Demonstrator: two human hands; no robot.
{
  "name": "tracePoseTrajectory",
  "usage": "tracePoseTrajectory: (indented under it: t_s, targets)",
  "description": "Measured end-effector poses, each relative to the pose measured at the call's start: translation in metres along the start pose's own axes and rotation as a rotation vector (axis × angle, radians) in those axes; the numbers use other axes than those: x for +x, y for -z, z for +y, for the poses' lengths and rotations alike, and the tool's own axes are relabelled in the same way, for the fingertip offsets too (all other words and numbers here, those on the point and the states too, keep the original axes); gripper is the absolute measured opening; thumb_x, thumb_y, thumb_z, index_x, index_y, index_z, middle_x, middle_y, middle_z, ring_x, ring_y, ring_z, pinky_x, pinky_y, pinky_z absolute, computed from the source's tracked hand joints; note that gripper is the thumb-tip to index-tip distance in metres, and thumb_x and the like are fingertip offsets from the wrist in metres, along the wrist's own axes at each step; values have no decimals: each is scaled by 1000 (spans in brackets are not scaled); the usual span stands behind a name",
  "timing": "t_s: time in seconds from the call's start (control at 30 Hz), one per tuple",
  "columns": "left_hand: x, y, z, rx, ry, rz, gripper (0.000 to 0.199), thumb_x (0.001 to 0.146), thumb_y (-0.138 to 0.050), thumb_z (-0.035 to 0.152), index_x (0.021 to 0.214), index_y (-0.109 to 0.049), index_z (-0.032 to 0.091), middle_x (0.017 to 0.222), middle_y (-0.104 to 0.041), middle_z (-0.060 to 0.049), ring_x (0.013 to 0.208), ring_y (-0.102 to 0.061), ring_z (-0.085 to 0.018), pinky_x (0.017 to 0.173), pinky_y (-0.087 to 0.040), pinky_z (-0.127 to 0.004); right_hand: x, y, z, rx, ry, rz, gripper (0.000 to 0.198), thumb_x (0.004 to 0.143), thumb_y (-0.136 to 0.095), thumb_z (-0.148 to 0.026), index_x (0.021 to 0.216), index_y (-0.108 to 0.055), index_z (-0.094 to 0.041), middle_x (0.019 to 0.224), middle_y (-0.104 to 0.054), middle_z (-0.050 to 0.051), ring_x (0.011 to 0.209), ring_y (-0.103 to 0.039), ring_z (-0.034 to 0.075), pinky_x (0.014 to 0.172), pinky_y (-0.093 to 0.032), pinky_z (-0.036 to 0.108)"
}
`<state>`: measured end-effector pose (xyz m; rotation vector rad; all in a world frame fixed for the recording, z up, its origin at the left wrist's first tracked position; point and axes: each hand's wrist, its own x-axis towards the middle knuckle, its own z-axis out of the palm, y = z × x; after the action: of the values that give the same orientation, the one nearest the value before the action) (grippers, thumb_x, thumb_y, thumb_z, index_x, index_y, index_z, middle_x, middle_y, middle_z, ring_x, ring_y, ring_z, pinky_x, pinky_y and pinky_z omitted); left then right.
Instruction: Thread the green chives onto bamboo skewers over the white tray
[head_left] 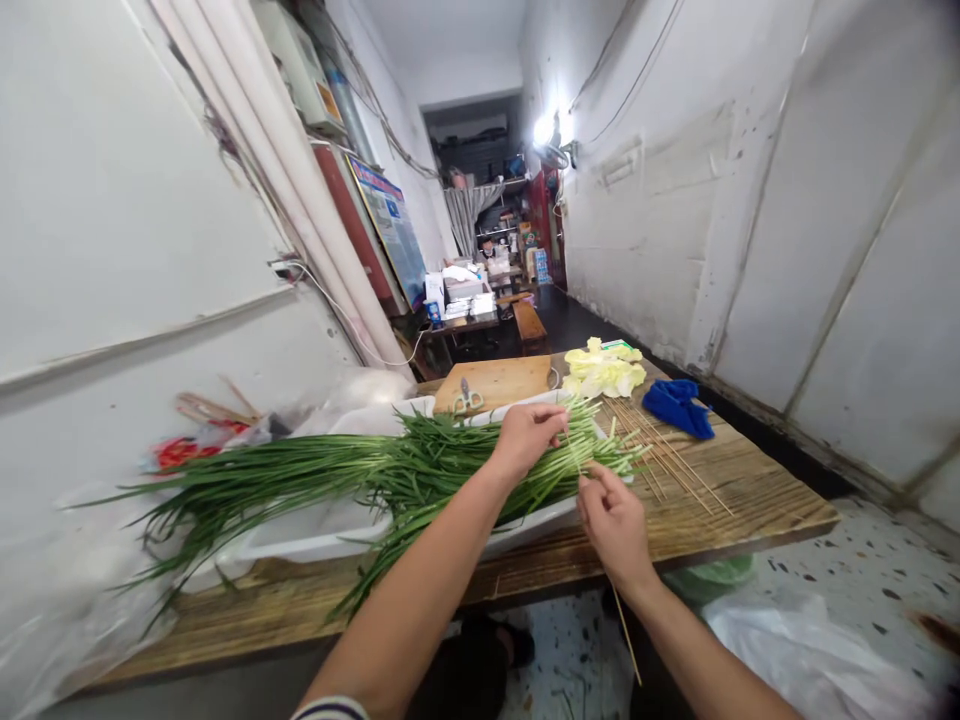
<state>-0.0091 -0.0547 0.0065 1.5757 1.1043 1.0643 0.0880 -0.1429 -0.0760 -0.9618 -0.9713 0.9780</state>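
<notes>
My left hand (531, 438) is above the chives, its fingertips pinched at the pale end of what looks like a thin chive stalk. My right hand (613, 518) is closed on a thin bamboo skewer (627, 638), whose lower length sticks out below the palm past the table edge. A narrow pale line runs between the two hands; I cannot tell whether it is stalk or skewer tip. Long green chives (330, 462) lie in a heap, their white ends to the right, over white trays (315, 545). Several loose skewers (686, 465) rest on the wood beside them.
Behind the chives are a cutting board (510, 378) and scissors (466, 398). Pale leafy greens (604, 370) and a blue cloth (677, 407) lie at the right of the wooden table (772, 505). Plastic bags (67, 580) crowd the left. A person sits far back.
</notes>
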Motion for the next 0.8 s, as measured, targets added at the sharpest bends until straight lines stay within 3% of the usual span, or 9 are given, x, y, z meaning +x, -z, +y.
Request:
tracePoseTrajectory:
  t_s: [0.13, 0.23, 0.4, 0.8]
  targets:
    - [5, 0, -14, 84, -117, 144, 23, 74, -58, 28, 81, -71, 11, 72, -69, -4, 57, -56, -10, 58, -44, -22, 7, 6, 8, -7, 47, 76, 35, 80, -56, -43, 98, -54, -13, 49, -31, -10, 42, -27, 7, 39, -22, 20]
    - [6, 2, -27, 221, -196, 149, 19, 74, -57, 25, 75, -72, 13, 73, -70, -4, 71, -61, -14, 69, -47, -24, 7, 9, 10, -50, 36, 64, 35, 80, -56, -44, 96, -55, -13, 49, -31, -10, 43, -26, 7, 41, -22, 21]
    - [0, 2, -39, 251, -210, 95, 26, 77, -55, 28, 89, -72, 12, 65, -68, -3, 64, -61, -14, 69, -48, -26, 12, 12, 6, -124, 50, -4, 33, 82, -55, -41, 95, -58, -11, 52, -34, -8, 46, -27, 8, 41, -22, 21]
    - [-3, -1, -42, 269, -206, 94, 26, 77, -55, 28, 88, -72, 12, 67, -68, -4, 63, -61, -14, 65, -48, -24, 15, 16, 7, -123, 64, -76, 30, 84, -52, -37, 95, -64, -12, 47, -33, -7, 44, -29, 9, 42, -25, 21]
